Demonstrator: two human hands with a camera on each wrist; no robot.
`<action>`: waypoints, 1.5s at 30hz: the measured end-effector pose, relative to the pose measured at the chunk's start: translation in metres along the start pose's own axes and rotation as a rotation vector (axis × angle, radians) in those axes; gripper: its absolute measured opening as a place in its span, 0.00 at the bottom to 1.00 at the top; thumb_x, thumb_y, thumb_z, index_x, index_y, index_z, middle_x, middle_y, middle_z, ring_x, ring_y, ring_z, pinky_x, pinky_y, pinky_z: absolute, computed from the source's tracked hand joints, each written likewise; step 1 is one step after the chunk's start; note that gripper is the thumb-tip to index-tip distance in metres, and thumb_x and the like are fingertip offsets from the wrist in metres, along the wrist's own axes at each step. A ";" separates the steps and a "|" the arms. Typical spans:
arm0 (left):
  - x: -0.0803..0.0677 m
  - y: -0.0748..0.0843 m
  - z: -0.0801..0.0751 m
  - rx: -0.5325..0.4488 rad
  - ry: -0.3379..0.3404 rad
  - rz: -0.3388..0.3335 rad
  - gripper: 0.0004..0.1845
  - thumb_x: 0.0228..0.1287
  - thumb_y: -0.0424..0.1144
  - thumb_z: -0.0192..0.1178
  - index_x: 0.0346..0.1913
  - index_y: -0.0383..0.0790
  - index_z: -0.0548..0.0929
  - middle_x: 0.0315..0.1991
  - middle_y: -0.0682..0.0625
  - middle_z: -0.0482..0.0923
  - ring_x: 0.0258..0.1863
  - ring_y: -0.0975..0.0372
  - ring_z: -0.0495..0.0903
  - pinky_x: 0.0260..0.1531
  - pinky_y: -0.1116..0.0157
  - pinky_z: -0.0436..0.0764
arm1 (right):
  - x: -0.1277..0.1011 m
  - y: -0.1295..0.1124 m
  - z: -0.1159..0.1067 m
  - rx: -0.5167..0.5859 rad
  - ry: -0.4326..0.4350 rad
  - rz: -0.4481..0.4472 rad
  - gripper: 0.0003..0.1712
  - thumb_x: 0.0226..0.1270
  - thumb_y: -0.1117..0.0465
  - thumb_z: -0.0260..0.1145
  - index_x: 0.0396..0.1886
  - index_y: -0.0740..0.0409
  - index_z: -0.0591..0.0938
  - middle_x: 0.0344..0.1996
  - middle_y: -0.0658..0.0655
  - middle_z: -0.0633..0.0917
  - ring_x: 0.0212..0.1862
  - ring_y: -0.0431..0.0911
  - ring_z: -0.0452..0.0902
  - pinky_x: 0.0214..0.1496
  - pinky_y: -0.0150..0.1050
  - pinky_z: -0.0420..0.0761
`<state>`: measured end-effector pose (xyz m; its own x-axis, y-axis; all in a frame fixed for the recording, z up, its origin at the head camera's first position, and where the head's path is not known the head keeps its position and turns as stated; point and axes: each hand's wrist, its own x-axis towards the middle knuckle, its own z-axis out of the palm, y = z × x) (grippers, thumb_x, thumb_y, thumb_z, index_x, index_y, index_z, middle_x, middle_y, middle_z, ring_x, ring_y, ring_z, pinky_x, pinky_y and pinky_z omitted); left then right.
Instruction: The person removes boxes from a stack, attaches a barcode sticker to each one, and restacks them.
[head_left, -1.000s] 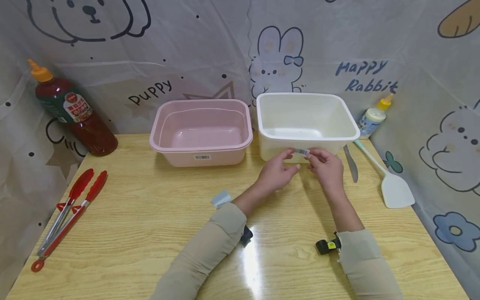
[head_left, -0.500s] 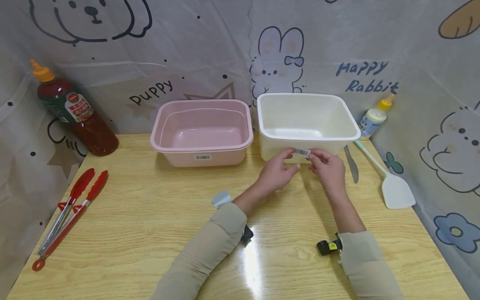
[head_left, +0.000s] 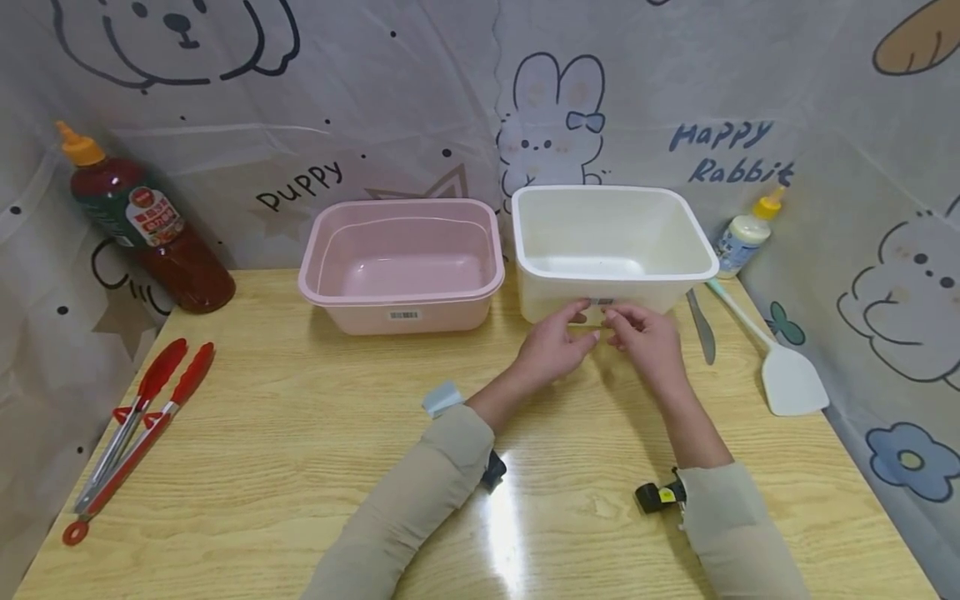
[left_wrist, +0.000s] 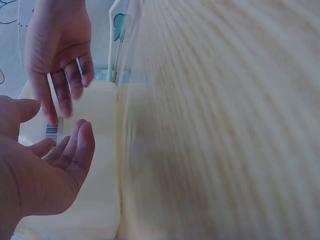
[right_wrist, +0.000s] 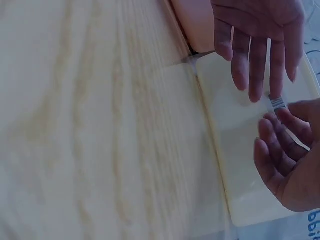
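Observation:
A small barcode sticker [left_wrist: 51,131] lies against the front wall of the cream-white plastic basin [head_left: 547,292]. My left hand [head_left: 552,343] reaches in from the left, its index fingertip at the sticker's left end and the other fingers loosely extended. On the other side my right hand [head_left: 651,343] has its index fingertip at the sticker's right end. In the right wrist view, the right hand's lower fingers [right_wrist: 272,155] bend gently and hold nothing. Both hands partly cover the sticker in the head view.
A pink basin [head_left: 405,321] with its own barcode stands left of the white one. Red tongs [head_left: 142,433] and a sauce bottle [head_left: 161,229] are far left. A knife [head_left: 702,329], a white spatula [head_left: 793,382] and a small bottle [head_left: 744,237] lie right. A bluish paper scrap [head_left: 442,398] is near the left wrist.
The sticker's right end, pinched in my right fingers before, now lies against the basin wall. My right hand has shifted slightly left; the left hand has stayed almost still.

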<state>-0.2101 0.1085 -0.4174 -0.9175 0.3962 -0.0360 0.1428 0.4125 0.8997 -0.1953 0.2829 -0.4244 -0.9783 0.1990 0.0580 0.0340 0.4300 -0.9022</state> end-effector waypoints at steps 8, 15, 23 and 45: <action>0.002 0.005 -0.009 0.093 -0.037 0.028 0.30 0.73 0.49 0.59 0.75 0.56 0.68 0.65 0.49 0.79 0.41 0.60 0.87 0.33 0.67 0.82 | 0.001 -0.005 -0.006 -0.078 -0.029 -0.033 0.24 0.80 0.48 0.54 0.62 0.56 0.82 0.46 0.65 0.88 0.32 0.37 0.84 0.39 0.32 0.86; 0.003 0.001 -0.011 0.067 -0.054 0.028 0.30 0.74 0.47 0.59 0.76 0.58 0.67 0.59 0.49 0.83 0.24 0.63 0.83 0.22 0.67 0.81 | -0.001 -0.004 -0.005 -0.112 -0.089 -0.041 0.21 0.80 0.54 0.55 0.64 0.57 0.81 0.44 0.68 0.89 0.33 0.48 0.87 0.36 0.32 0.84; 0.007 0.002 -0.012 0.065 -0.052 0.051 0.28 0.74 0.49 0.59 0.75 0.59 0.69 0.57 0.50 0.84 0.28 0.64 0.83 0.27 0.67 0.82 | -0.004 -0.008 -0.008 -0.156 -0.082 -0.040 0.22 0.80 0.50 0.52 0.67 0.50 0.78 0.45 0.66 0.89 0.38 0.59 0.87 0.39 0.42 0.86; 0.017 0.002 -0.016 0.226 -0.168 0.071 0.31 0.75 0.52 0.56 0.77 0.57 0.65 0.60 0.49 0.82 0.28 0.59 0.87 0.30 0.66 0.82 | -0.003 -0.013 -0.018 -0.237 -0.196 -0.038 0.26 0.81 0.47 0.53 0.72 0.49 0.72 0.52 0.68 0.86 0.43 0.62 0.88 0.44 0.50 0.88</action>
<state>-0.2309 0.1031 -0.4095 -0.8306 0.5530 -0.0648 0.3009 0.5437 0.7835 -0.1889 0.2923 -0.4053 -0.9998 0.0148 -0.0144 0.0205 0.6318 -0.7749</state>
